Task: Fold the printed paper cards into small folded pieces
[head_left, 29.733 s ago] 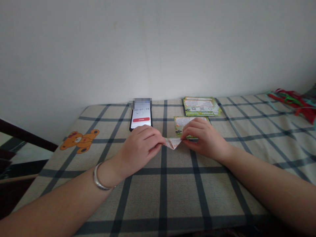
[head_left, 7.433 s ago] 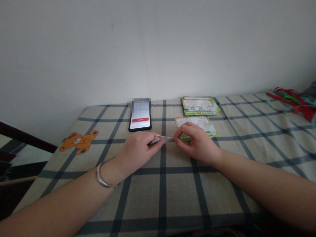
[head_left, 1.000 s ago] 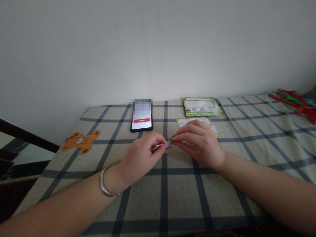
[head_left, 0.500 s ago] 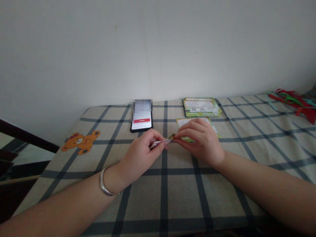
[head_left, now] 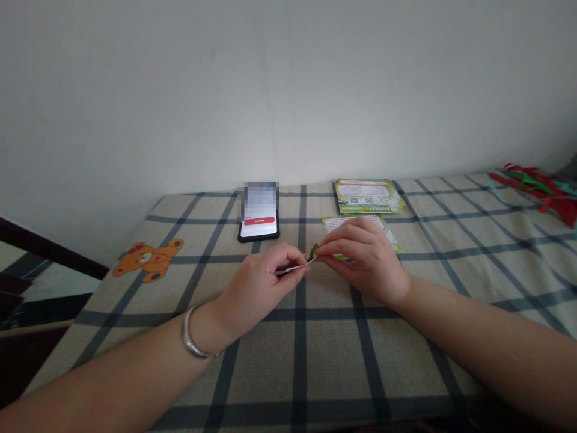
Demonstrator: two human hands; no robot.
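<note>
Between thumb and fingers, my left hand (head_left: 265, 276) pinches a thin, folded piece of paper (head_left: 293, 268), seen nearly edge-on. My right hand (head_left: 367, 258) pinches the other end of the same paper, where a small yellow-green part sticks up. Most of the paper is hidden by the fingers. Under and behind my right hand lies a green-and-white printed leaflet (head_left: 331, 223), partly covered. A stack of similar leaflets (head_left: 367, 192) rests farther back. Beyond my left hand a black phone (head_left: 259, 230) lies with its screen lit.
A checked cloth (head_left: 329, 361) covers the table. An orange teddy bear picture (head_left: 151, 258) lies at the left. Red and green strips (head_left: 541, 189) are heaped at the far right. A pale wall (head_left: 288, 90) stands right behind the table, and a dark rail (head_left: 54, 246) is at left.
The paper has tilted flatter, so less of its white face shows. My left hand has shifted slightly down and right; my right hand has hardly moved.
</note>
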